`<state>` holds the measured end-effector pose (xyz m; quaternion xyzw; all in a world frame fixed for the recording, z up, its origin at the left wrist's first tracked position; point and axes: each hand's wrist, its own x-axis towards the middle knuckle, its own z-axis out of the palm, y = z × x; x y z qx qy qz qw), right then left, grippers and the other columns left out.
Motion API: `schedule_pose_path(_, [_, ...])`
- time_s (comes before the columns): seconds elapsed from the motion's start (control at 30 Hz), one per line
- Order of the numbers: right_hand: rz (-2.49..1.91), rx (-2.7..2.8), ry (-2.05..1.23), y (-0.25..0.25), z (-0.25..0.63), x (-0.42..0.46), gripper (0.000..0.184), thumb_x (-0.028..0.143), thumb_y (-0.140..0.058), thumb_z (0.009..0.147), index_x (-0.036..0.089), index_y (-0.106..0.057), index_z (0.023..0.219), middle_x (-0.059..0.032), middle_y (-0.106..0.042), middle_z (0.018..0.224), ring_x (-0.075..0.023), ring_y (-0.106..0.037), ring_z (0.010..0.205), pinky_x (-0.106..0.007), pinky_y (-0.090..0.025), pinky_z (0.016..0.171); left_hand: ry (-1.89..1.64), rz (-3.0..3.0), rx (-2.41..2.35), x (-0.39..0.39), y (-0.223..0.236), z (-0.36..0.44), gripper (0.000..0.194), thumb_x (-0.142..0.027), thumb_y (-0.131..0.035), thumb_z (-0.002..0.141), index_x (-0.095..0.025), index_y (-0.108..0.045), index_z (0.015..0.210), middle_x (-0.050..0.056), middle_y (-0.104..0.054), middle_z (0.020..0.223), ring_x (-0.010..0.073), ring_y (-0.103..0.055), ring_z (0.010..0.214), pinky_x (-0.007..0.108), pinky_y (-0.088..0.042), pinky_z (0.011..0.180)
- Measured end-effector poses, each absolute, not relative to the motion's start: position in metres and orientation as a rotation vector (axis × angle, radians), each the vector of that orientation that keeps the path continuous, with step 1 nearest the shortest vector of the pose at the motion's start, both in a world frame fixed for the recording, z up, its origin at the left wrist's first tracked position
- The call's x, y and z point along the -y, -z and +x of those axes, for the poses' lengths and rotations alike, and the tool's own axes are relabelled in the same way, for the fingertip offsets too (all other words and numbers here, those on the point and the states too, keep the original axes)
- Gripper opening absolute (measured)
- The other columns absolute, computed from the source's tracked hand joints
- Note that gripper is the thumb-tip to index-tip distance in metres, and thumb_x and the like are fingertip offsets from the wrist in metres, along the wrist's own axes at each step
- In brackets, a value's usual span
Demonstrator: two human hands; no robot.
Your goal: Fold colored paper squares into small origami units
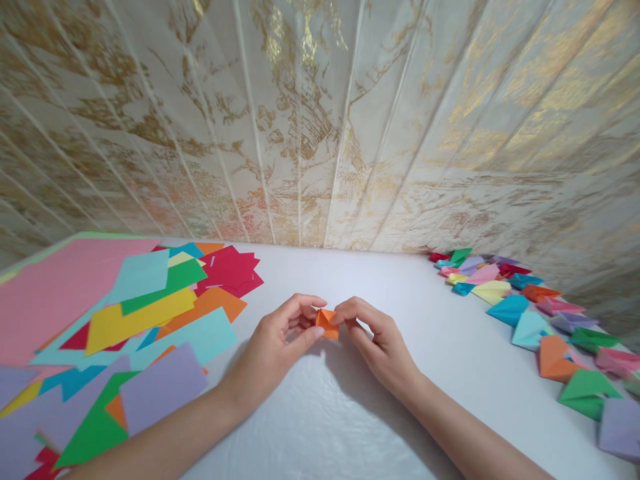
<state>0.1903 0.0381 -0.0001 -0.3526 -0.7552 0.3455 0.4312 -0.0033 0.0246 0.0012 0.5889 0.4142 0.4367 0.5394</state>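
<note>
A small folded piece of orange paper [327,324] is held up between my two hands, above the middle of the white table [310,413]. My left hand [290,330] pinches its left side, with the thumb in front and the fingers curled behind. On the other side, my right hand [375,333] grips the paper's right edge with bent fingers, the thumb pointing inward. Crease lines and a triangular flap show on the paper's upper face. The fingertips behind it are partly hidden.
Loose sheets of coloured paper, among them a yellow sheet [140,320] and a lilac sheet [163,390], overlap on the left. Along the right lie several folded paper pieces, including a green one [587,393]. A gold-patterned curtain [310,133] hangs behind the table.
</note>
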Motion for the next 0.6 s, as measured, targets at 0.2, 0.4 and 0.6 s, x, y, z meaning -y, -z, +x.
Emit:
schedule_pose_path(0.2, [-0.964, 1.431, -1.459, 0.0026, 0.1826, -0.0381, 0.016, 0.035, -0.072, 0.084, 0.02, -0.066, 0.084, 0.0015, -0.065, 0.076, -0.0138, -0.059, 0.07, -0.027, -0.045, 0.07, -0.998, 1.563, -1.0, -0.0247, -0.003, -0.0041, 0.009, -0.022, -0.063, 0.091, -0.024, -0.062, 0.1, -0.003, -0.07, 0.092, 0.0147, -0.067, 0.088, 0.026, -0.049, 0.084])
schedule_pose_path(0.4, [-0.938, 1.343, -1.539, 0.0036, 0.1825, -0.0402, 0.026, 0.044, -0.077, 0.08, 0.019, -0.069, 0.081, 0.0009, -0.066, 0.074, -0.0137, -0.058, 0.069, -0.027, -0.045, 0.069, -1.051, 1.944, -1.025, -0.0258, -0.0066, -0.0096, 0.02, -0.015, -0.055, 0.096, -0.027, -0.066, 0.106, 0.0, -0.065, 0.101, 0.0152, -0.062, 0.092, 0.025, -0.048, 0.082])
schedule_pose_path(0.6, [-0.928, 1.372, -1.531, 0.0017, 0.1821, -0.0387, 0.027, 0.046, -0.076, 0.081, 0.019, -0.07, 0.083, 0.0005, -0.067, 0.076, -0.0144, -0.059, 0.072, -0.028, -0.045, 0.071, -1.169, 2.18, -1.04, -0.0288, -0.0072, -0.0133, 0.017, -0.01, -0.057, 0.094, -0.024, -0.066, 0.096, 0.002, -0.056, 0.101, 0.0165, -0.059, 0.096, 0.028, -0.048, 0.086])
